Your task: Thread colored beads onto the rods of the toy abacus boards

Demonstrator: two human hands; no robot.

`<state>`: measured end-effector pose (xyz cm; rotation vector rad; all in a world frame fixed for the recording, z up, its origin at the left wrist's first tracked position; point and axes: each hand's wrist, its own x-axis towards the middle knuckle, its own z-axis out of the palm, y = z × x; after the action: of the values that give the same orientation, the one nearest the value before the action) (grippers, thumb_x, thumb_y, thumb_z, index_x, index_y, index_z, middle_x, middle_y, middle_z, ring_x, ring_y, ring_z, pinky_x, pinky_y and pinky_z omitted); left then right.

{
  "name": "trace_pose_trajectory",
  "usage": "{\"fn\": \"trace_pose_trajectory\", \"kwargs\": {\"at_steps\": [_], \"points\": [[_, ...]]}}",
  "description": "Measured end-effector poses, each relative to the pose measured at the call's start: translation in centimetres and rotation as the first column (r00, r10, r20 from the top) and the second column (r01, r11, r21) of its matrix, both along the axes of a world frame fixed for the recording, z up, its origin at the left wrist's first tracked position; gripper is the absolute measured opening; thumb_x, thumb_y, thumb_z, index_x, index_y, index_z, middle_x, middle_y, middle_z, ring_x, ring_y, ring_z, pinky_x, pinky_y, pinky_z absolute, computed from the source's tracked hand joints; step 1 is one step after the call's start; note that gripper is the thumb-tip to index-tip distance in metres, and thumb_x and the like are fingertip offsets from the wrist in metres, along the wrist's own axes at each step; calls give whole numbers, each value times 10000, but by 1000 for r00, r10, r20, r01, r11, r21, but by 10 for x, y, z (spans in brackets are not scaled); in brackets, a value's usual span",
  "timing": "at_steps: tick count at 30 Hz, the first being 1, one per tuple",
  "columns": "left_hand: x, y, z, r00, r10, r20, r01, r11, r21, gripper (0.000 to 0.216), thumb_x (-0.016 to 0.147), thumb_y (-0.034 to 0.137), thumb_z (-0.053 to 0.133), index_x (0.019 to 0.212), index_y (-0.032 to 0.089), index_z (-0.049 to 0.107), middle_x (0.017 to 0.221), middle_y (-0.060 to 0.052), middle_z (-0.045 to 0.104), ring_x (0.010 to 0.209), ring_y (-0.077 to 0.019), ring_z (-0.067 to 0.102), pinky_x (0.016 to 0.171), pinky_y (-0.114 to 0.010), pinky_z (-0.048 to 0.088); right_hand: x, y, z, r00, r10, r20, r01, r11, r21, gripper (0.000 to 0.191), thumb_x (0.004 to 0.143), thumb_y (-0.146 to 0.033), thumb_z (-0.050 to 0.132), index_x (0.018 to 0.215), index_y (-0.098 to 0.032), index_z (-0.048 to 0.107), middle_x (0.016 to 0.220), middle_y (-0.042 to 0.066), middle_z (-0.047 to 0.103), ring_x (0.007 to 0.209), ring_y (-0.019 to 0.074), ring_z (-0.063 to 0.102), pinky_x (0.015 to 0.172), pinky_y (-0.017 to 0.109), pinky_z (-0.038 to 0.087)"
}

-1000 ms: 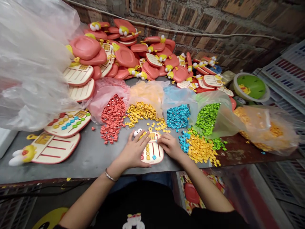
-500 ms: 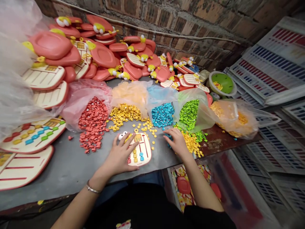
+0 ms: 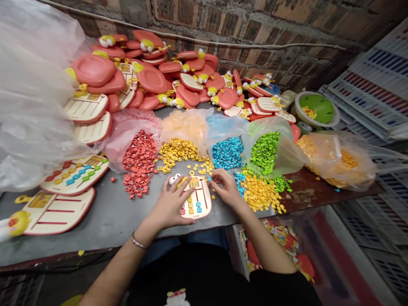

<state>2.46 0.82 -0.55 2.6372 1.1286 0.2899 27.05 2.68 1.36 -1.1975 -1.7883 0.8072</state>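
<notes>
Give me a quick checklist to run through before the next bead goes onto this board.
Left hand steadying the cream bead board: ok, its fingers lie across the board's top.
Right hand holding a bead: cannot tell, the fingertips hide it.
Placed beads seated on the board: cannot tell at this size.
Blue beads within reach: ok, in an open bag beyond the right hand.
Board surroundings free of strays: not ok, loose yellow beads lie just above it.
</notes>
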Motion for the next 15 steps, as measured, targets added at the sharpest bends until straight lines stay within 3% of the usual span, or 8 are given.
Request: {"fn": "trace_pose_trajectory", "kwargs": {"at_steps": [6,11,15], "points": [[1,0,1,1000,1,-9,-1,1000,5,961,628,802,618,1395,241,475,1568,-122,269,1429,-389,183,1136,-591,-9,-17,17,-15,974,53,222,-84,987,136,171,930,-193,525,1023,-229,664,963,60,581,936,193,587,831,349,525],[1,0,3,1000,4,-14,-4,1000,3,957,626,799,624,1389,239,481,1564,-127,277,1426,-389,198,1135,-595,-3,-15,14,-25,900,3,436,-128,958,257,161,925,-191,534,971,-180,688,959,107,636,928,240,577,829,401,508],[2,0,1,1000,9,-14,-9,1000,13,968,622,802,620,1389,228,479,1565,-124,275,1430,-386,193,1139,-586,-3,-11,2,-21,896,25,444,-163,947,276,174,925,-167,524,963,-192,692,990,108,646,989,250,550,868,430,497]]}}
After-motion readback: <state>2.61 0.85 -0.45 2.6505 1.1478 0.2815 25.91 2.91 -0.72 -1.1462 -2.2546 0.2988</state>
